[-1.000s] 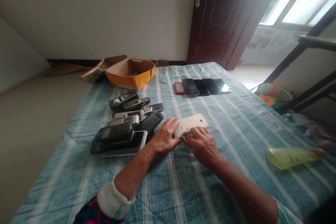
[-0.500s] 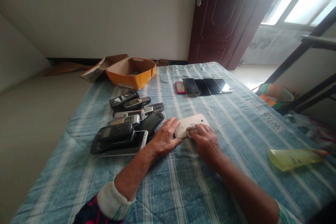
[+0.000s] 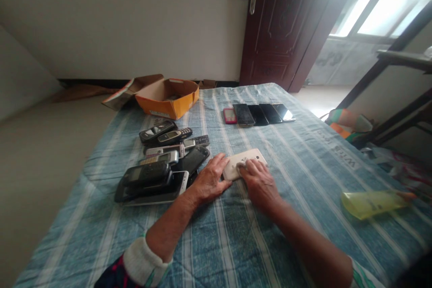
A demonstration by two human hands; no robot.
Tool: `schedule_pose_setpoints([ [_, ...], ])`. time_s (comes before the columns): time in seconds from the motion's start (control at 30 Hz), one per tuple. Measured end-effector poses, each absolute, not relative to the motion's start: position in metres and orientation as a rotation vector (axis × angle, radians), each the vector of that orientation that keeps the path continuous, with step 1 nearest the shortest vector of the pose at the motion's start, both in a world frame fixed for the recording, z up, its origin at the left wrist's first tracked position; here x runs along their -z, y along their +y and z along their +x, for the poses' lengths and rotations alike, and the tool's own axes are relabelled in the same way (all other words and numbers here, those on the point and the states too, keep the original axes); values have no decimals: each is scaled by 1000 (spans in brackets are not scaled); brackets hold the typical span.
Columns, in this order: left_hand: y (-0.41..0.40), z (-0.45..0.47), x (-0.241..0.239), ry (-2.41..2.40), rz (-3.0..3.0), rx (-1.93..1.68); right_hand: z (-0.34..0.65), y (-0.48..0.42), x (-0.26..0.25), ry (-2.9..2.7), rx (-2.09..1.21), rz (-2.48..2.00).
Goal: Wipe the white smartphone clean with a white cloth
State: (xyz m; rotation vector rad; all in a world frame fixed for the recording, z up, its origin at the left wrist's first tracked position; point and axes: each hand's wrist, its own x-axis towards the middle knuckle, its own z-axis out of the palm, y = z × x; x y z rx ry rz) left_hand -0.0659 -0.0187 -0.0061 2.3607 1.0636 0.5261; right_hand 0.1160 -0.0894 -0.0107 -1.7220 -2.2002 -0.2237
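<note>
A white phone (image 3: 246, 158) lies back-up on the blue striped cloth (image 3: 236, 234) near the middle. My left hand (image 3: 209, 179) lies on the cloth with its fingers stretched out, pressing against the phone's left end. My right hand (image 3: 259, 181) rests on the phone with the fingers closed on a small pale wipe (image 3: 242, 169) pressed to its back. A pile of several old phones (image 3: 162, 162) lies just left of my left hand.
A row of several dark phones and a small red one (image 3: 258, 114) lies further back. An open orange cardboard box (image 3: 168, 96) stands at the back left. A yellow-green bottle (image 3: 371, 201) lies at the right. A dark door (image 3: 286, 27) stands behind.
My right hand has slid the wipe a little forward along the phone's back. My left hand has stayed against the phone's end.
</note>
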Motion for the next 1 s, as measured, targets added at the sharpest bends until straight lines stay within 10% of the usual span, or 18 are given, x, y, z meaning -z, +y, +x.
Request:
schedule_pose_setpoints([
  [1.0, -18, -68, -1, 1096, 2387, -456, 141, -23, -20, -2145, 78, -2218],
])
